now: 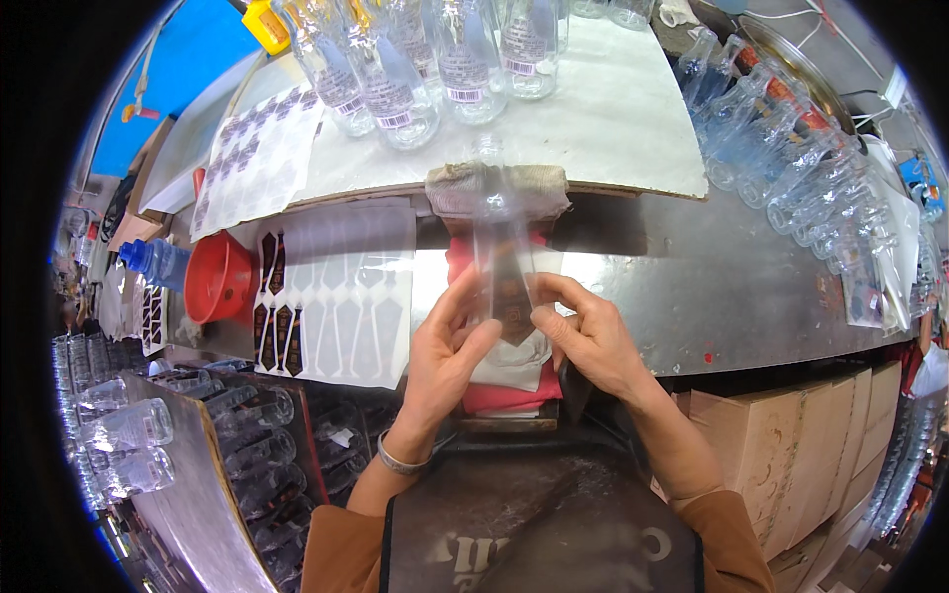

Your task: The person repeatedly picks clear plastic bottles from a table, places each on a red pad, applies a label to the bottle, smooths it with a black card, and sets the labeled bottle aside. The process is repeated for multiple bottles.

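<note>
A clear glass bottle (499, 215) lies in front of me, its neck on a cloth-wrapped rest (547, 190) and its base toward me. A dark, tie-shaped label (513, 296) shows on its upper face. My left hand (445, 346) grips the bottle's left side, thumb bent toward the label's lower end. On the opposite side my right hand (593, 331) holds it, the thumb near the label's lower right edge. Motion blurs the bottle slightly, so I cannot tell whether the label is fully stuck down. Red and white cloth (509, 397) lies beneath.
Left of the bottle lies a label sheet (361, 296), partly used, beside a red bowl (219, 279). Labelled bottles (395, 94) stand on the raised white board (613, 128). More bottles (791, 168) lie stacked at right, above cardboard boxes (781, 445). Crated bottles (262, 435) sit lower left.
</note>
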Available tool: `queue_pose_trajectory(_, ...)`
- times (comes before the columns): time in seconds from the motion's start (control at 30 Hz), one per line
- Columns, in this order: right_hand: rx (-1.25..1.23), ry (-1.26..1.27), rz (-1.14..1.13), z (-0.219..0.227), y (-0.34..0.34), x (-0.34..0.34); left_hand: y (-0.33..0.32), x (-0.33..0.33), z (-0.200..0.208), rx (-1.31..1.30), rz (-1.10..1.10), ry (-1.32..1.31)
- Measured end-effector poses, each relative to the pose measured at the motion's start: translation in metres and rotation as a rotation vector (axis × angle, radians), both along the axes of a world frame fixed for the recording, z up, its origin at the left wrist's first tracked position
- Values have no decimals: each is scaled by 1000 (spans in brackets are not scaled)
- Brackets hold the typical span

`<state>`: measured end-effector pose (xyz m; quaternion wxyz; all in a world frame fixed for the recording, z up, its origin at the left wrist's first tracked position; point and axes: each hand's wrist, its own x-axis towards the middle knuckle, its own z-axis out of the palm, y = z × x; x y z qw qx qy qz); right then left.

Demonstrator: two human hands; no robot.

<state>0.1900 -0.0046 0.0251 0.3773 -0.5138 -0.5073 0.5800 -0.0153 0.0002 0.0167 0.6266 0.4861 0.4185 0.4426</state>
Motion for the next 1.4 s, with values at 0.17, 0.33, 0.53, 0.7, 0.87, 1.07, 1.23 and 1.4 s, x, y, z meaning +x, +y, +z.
queue_pose_trajectory(0.17,-104,148,31,-2,4,9,2,-4,-2,26,3,51)
queue_pose_trajectory(0.33,-128,283,-157,-25,7,20,23,-1,21,437,45,395)
queue_pose_trajectory(0.53,-272,664,-539,-64,7,29,38,8,37,567,39,636)
queue_pose_trajectory(0.7,-224,633,-537,-63,-1,25,39,10,34,571,38,663)
queue_pose_trajectory(0.87,-173,686,-478,-42,1,23,39,10,30,582,48,656)
queue_pose_trajectory(1.07,203,339,-289,-5,32,23,40,10,31,581,47,663)
queue_pose_trajectory(1.23,613,-125,-127,37,78,14,41,10,26,588,77,605)
queue_pose_trajectory(1.4,771,-339,-111,55,109,8,41,9,21,538,87,592)
